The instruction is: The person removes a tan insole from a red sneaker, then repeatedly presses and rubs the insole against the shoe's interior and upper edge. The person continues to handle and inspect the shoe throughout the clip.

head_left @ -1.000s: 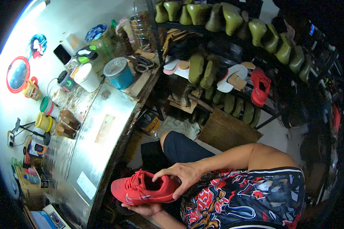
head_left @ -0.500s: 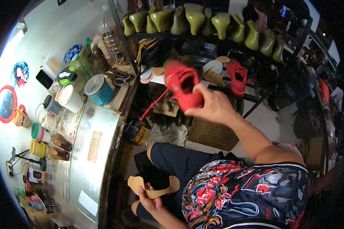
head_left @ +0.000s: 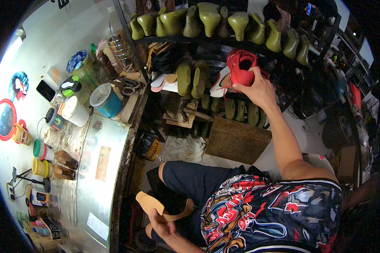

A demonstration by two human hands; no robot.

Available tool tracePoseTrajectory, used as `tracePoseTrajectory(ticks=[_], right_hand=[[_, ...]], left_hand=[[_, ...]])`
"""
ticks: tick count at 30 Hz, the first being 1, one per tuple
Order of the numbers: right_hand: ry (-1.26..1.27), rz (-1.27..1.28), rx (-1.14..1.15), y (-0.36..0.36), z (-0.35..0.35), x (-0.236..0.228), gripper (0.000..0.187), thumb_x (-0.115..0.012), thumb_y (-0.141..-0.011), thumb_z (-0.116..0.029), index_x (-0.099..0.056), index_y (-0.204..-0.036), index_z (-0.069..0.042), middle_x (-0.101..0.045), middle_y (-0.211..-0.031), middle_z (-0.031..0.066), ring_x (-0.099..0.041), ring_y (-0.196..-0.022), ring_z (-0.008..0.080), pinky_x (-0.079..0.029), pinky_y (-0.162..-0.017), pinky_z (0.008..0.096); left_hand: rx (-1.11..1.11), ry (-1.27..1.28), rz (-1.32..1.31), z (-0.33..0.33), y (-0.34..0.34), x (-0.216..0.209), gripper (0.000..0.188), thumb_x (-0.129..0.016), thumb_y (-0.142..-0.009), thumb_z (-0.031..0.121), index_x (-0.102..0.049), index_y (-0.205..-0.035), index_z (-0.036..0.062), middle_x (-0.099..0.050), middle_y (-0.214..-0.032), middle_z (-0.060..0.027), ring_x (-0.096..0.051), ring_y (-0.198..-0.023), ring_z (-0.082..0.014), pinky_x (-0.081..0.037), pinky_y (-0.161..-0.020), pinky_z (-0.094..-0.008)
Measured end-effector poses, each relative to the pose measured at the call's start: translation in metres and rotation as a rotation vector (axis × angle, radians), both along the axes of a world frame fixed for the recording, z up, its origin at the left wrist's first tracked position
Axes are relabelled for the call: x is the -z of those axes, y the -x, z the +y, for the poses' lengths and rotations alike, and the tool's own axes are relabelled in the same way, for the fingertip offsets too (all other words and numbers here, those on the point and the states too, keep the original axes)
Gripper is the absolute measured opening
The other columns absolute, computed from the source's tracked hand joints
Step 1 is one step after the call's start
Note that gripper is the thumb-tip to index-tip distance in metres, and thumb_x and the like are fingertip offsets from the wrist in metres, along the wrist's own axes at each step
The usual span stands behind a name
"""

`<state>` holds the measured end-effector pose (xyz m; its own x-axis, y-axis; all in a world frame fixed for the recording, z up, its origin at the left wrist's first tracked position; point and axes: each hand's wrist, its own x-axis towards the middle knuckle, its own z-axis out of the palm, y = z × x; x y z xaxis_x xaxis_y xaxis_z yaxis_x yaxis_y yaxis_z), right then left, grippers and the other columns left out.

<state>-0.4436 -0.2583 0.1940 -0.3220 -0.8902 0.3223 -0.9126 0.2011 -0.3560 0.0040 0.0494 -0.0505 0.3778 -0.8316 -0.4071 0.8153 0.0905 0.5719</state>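
Observation:
My right hand (head_left: 259,89) is stretched toward the far rack, its thumb and fingers closed around the heel end of a red lace-up shoe (head_left: 242,77). The shoe is just over a white-edged sole piece (head_left: 219,84) on the lower shelf; whether it touches the shelf I cannot tell. Some red shows behind it, but the second red shoe is mostly hidden. Low over my lap, my left hand (head_left: 164,227) pinches tan insole-shaped pieces (head_left: 150,203), one broad and flat, the other a curved strip (head_left: 183,211) that partly shows beneath.
Green shoe lasts (head_left: 209,17) line the upper rack, and two more lasts (head_left: 184,79) stand on the lower shelf. At left, a workbench (head_left: 90,168) carries a blue tub (head_left: 106,100), scissors (head_left: 130,87) and several jars. A brown board (head_left: 239,139) and white cloth (head_left: 183,148) lie below.
My right hand has carried the red shoe away and to the right, onto or over the shelf, uncovering two green lasts. The tan pieces in my left hand have tilted and shifted slightly left.

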Motion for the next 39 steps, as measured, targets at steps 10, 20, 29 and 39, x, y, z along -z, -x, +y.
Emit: tracePoseTrajectory(ticks=[10,20,29,39], right_hand=[[0.119,-0.183,-0.209,-0.037,0.034,-0.014,0.088,-0.09,-0.076,-0.063,-0.054,-0.137,-0.011,-0.075,-0.119,0.0272,-0.073,-0.112,0.0483,-0.056,-0.097,0.0521],[-0.079,-0.397,-1.515,-0.239,0.07,-0.011,0.078,-0.099,-0.071,-0.051,-0.06,-0.125,-0.01,-0.073,-0.104,0.0161,-0.076,-0.097,0.0326,-0.06,-0.087,0.0426],[0.017,-0.229,-1.735,-0.492,0.119,0.084,0.08,-0.088,-0.084,-0.045,-0.049,-0.149,-0.018,-0.071,-0.114,0.0205,-0.068,-0.112,0.0424,-0.058,-0.091,0.0524],[0.311,-0.43,-1.54,-0.399,0.094,0.117,0.019,-0.078,-0.087,-0.01,-0.08,-0.105,-0.005,-0.07,-0.106,0.0132,-0.065,-0.101,0.033,-0.057,-0.089,0.0432]], left_hand=[[-0.049,-0.054,-0.197,-0.017,0.015,-0.039,0.045,-0.067,-0.103,0.015,-0.057,-0.146,0.0026,-0.068,-0.137,-0.01,-0.069,-0.12,-0.0234,-0.057,-0.098,-0.0391],[-0.378,-0.032,0.039,0.075,0.006,-0.055,0.037,-0.063,-0.106,0.016,-0.06,-0.141,0.0046,-0.074,-0.12,-0.0132,-0.075,-0.097,-0.0251,-0.063,-0.09,-0.0474],[-0.425,-0.207,-0.046,0.122,0.06,0.013,0.043,-0.06,-0.111,0.022,-0.054,-0.145,-0.0029,-0.071,-0.127,-0.0209,-0.075,-0.109,-0.0312,-0.065,-0.083,-0.0355],[-0.463,-0.208,0.103,0.129,0.036,0.03,0.04,-0.063,-0.11,0.026,-0.059,-0.139,-0.0013,-0.074,-0.12,-0.02,-0.076,-0.105,-0.0292,-0.065,-0.087,-0.0368]])
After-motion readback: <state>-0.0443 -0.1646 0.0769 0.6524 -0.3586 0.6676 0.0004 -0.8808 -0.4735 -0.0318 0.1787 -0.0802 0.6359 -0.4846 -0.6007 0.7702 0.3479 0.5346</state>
